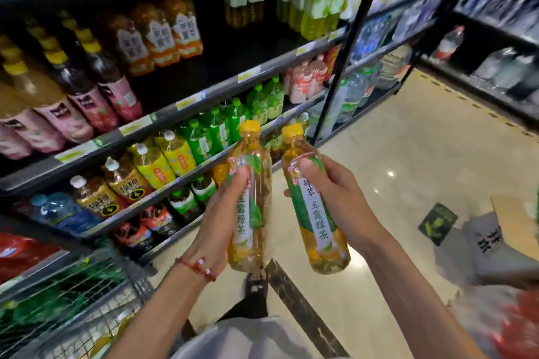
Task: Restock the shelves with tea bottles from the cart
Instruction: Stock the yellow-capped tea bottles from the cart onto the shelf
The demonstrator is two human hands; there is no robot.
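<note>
cart (67, 300): blurred, cut by left edge | red item (522, 326): blurred, unidentifiable | upper shelf bottles (163, 35): blurred

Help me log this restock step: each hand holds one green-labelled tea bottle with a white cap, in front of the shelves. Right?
One detail is wrong: the caps are yellow, not white. In the head view, the left hand grips the left bottle and the right hand grips the right bottle, in front of the shelves.

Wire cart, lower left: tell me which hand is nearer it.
Left. The left hand holds a tea bottle just right of the wire cart; the right hand holds a second bottle farther right, over the floor.
</note>
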